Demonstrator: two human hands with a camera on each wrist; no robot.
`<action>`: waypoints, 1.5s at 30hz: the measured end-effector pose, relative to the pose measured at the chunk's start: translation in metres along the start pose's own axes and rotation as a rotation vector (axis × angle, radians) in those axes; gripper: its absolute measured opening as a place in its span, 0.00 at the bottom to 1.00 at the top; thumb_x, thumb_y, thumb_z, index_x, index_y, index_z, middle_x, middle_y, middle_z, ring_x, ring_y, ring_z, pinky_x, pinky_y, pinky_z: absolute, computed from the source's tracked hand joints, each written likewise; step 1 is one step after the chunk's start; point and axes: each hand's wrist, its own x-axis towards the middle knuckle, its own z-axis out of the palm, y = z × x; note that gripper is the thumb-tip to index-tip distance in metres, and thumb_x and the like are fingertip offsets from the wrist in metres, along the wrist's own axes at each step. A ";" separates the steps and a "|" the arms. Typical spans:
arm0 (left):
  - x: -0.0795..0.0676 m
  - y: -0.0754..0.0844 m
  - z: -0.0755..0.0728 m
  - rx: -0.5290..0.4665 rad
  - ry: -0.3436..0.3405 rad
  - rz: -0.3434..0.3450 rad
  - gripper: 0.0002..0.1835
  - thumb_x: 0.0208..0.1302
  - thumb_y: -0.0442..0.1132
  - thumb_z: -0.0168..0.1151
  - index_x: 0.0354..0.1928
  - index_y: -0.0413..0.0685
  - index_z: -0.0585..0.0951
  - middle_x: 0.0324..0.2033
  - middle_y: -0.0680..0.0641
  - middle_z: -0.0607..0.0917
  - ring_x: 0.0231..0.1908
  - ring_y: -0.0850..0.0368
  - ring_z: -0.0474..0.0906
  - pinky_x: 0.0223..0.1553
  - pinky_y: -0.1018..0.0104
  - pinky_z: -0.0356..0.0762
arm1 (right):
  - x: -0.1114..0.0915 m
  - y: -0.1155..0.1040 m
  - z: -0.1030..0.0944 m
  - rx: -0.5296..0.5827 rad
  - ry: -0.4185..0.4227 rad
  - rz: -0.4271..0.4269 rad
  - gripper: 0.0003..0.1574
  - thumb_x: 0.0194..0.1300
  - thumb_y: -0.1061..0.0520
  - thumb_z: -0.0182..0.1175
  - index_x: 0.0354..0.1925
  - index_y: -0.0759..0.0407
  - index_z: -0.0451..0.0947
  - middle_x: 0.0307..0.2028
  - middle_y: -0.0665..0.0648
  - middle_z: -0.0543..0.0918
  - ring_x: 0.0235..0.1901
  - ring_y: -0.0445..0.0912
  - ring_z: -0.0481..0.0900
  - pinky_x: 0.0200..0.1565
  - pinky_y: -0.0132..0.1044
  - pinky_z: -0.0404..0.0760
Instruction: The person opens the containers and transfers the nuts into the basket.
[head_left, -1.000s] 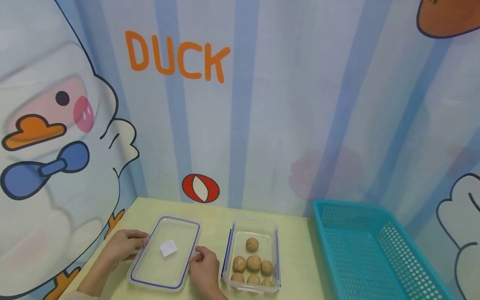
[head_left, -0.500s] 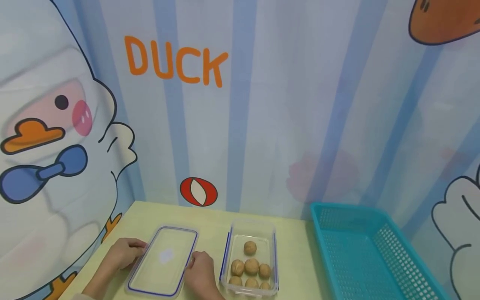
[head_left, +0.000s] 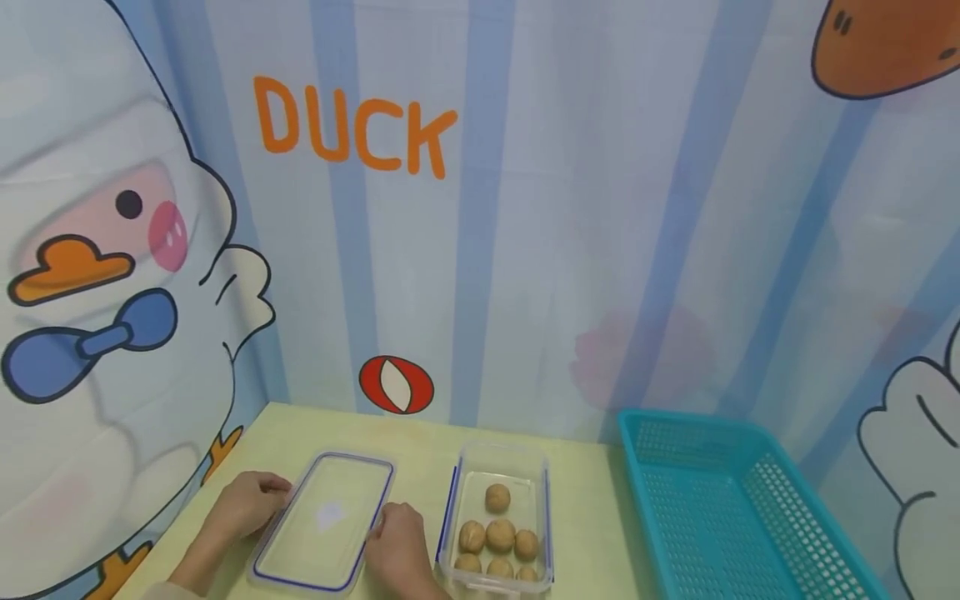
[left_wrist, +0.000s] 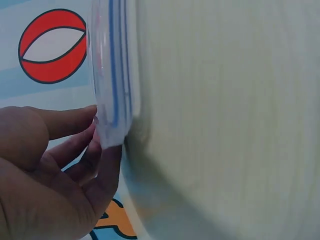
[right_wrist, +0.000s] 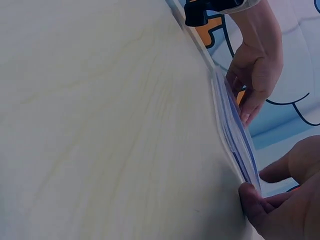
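Note:
Both hands hold a clear plastic lid (head_left: 341,483) with a blue seal line, one hand at each long side. A pale square patch (head_left: 328,515) shows faintly in its middle. My left hand (head_left: 247,504) pinches the left edge; in the left wrist view the thumb (left_wrist: 70,121) lies on one face and the fingers (left_wrist: 106,175) curl under the other. The right hand (head_left: 397,542) pinches the opposite edge, its thumb and fingers also around the lid (right_wrist: 232,130) in the right wrist view. Right of it stands an uncovered clear box (head_left: 545,500) holding several round, light-brown, walnut-like balls (head_left: 500,535).
A turquoise perforated plastic basket (head_left: 705,500) sits at the right side of the pale yellow table (head_left: 588,517). Behind the table hangs a striped blue curtain (head_left: 555,250) with printed cartoon ducks. The box's side flaps (head_left: 447,512) hang outward.
The lid has come slightly nearer to me, with both hands still on its edges, and its pale patch looks fainter. The box and basket stay put while the head view shifts a little.

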 end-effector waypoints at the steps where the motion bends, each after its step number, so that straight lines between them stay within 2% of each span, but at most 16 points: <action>1: 0.000 0.003 -0.001 0.043 0.018 0.020 0.16 0.71 0.36 0.64 0.53 0.28 0.85 0.44 0.35 0.88 0.42 0.42 0.85 0.40 0.48 0.84 | 0.000 -0.001 -0.003 0.018 -0.024 0.014 0.21 0.62 0.68 0.64 0.20 0.55 0.66 0.20 0.48 0.68 0.22 0.41 0.66 0.27 0.36 0.72; 3: 0.000 0.009 -0.003 0.130 0.057 0.065 0.20 0.72 0.40 0.65 0.54 0.27 0.84 0.44 0.34 0.89 0.43 0.39 0.86 0.41 0.46 0.84 | 0.000 -0.005 -0.011 0.052 -0.088 0.041 0.13 0.66 0.62 0.67 0.27 0.62 0.75 0.22 0.49 0.72 0.23 0.41 0.70 0.30 0.37 0.77; 4: 0.000 0.013 -0.003 0.154 0.069 0.072 0.21 0.72 0.41 0.65 0.55 0.26 0.83 0.43 0.35 0.89 0.42 0.40 0.86 0.40 0.45 0.84 | 0.000 -0.007 -0.017 0.073 -0.123 0.053 0.12 0.67 0.59 0.69 0.32 0.67 0.79 0.23 0.49 0.74 0.24 0.41 0.72 0.33 0.38 0.79; 6: -0.002 0.023 -0.003 0.188 0.088 0.096 0.24 0.73 0.43 0.65 0.56 0.25 0.82 0.42 0.36 0.89 0.40 0.41 0.86 0.38 0.46 0.84 | 0.000 -0.013 -0.033 0.090 -0.194 0.056 0.19 0.69 0.54 0.69 0.44 0.72 0.82 0.27 0.49 0.79 0.29 0.42 0.77 0.37 0.40 0.82; 8: -0.005 0.037 -0.002 0.197 0.105 0.132 0.25 0.74 0.45 0.65 0.58 0.26 0.81 0.40 0.39 0.89 0.38 0.44 0.86 0.36 0.49 0.83 | -0.001 -0.018 -0.052 0.092 -0.227 0.019 0.24 0.71 0.53 0.69 0.52 0.73 0.82 0.32 0.49 0.83 0.33 0.42 0.80 0.40 0.40 0.83; 12: -0.017 0.075 0.001 0.165 0.121 0.217 0.24 0.75 0.47 0.67 0.60 0.32 0.82 0.40 0.46 0.88 0.41 0.46 0.86 0.39 0.49 0.84 | -0.001 -0.026 -0.097 0.100 -0.248 -0.067 0.18 0.72 0.52 0.69 0.51 0.65 0.85 0.37 0.48 0.86 0.37 0.41 0.83 0.41 0.36 0.83; 17: -0.034 0.121 0.005 0.090 0.127 0.282 0.23 0.75 0.46 0.67 0.62 0.36 0.82 0.44 0.47 0.87 0.46 0.46 0.86 0.45 0.48 0.85 | 0.008 -0.016 -0.144 0.076 -0.231 -0.174 0.16 0.74 0.54 0.68 0.53 0.61 0.84 0.45 0.52 0.87 0.43 0.44 0.85 0.45 0.35 0.84; 21: -0.036 0.150 0.021 0.012 0.118 0.322 0.21 0.76 0.44 0.66 0.64 0.40 0.82 0.48 0.46 0.86 0.49 0.46 0.85 0.47 0.50 0.86 | 0.021 0.007 -0.165 0.028 -0.207 -0.222 0.18 0.73 0.58 0.69 0.56 0.66 0.83 0.49 0.59 0.87 0.46 0.50 0.85 0.47 0.38 0.86; 25: -0.028 0.169 0.048 -0.062 0.093 0.355 0.23 0.76 0.44 0.67 0.66 0.40 0.81 0.51 0.43 0.85 0.52 0.44 0.85 0.48 0.49 0.86 | 0.030 0.035 -0.173 -0.045 -0.165 -0.244 0.22 0.70 0.59 0.71 0.57 0.70 0.82 0.50 0.65 0.86 0.47 0.57 0.85 0.49 0.49 0.87; 28: -0.022 0.172 0.072 -0.113 0.075 0.356 0.25 0.75 0.45 0.67 0.67 0.38 0.79 0.53 0.40 0.85 0.53 0.40 0.84 0.50 0.47 0.85 | 0.035 0.053 -0.174 -0.104 -0.152 -0.261 0.25 0.67 0.58 0.73 0.57 0.71 0.82 0.50 0.65 0.86 0.48 0.59 0.85 0.50 0.55 0.86; 33: -0.010 0.163 0.112 -0.187 0.051 0.310 0.28 0.76 0.46 0.66 0.67 0.33 0.77 0.56 0.36 0.84 0.52 0.39 0.84 0.49 0.45 0.84 | 0.039 0.070 -0.175 -0.231 -0.166 -0.292 0.24 0.65 0.58 0.75 0.55 0.70 0.84 0.48 0.64 0.85 0.47 0.60 0.85 0.49 0.54 0.85; 36: -0.005 0.160 0.131 -0.242 -0.003 0.267 0.30 0.76 0.47 0.64 0.69 0.31 0.74 0.59 0.33 0.83 0.51 0.38 0.85 0.47 0.46 0.86 | 0.041 0.076 -0.177 -0.315 -0.180 -0.312 0.24 0.63 0.59 0.75 0.54 0.70 0.84 0.46 0.63 0.85 0.45 0.60 0.85 0.47 0.51 0.85; 39: -0.002 0.160 0.143 -0.358 -0.098 0.219 0.32 0.78 0.45 0.63 0.73 0.30 0.69 0.62 0.29 0.79 0.53 0.36 0.84 0.43 0.48 0.88 | 0.041 0.081 -0.178 -0.371 -0.189 -0.323 0.21 0.62 0.60 0.72 0.51 0.70 0.85 0.43 0.61 0.86 0.42 0.59 0.85 0.45 0.49 0.85; 42: 0.000 0.162 0.150 -0.483 -0.191 0.168 0.32 0.79 0.41 0.61 0.76 0.30 0.65 0.64 0.27 0.76 0.55 0.35 0.82 0.40 0.48 0.89 | 0.041 0.085 -0.180 -0.399 -0.198 -0.327 0.18 0.61 0.61 0.68 0.48 0.70 0.86 0.41 0.60 0.86 0.40 0.57 0.85 0.44 0.47 0.85; 45: 0.001 0.162 0.150 -0.549 -0.235 0.133 0.31 0.79 0.39 0.60 0.76 0.30 0.65 0.65 0.27 0.75 0.57 0.34 0.82 0.42 0.44 0.89 | 0.041 0.087 -0.178 -0.424 -0.202 -0.336 0.16 0.61 0.61 0.68 0.46 0.69 0.87 0.39 0.59 0.86 0.39 0.54 0.85 0.44 0.47 0.86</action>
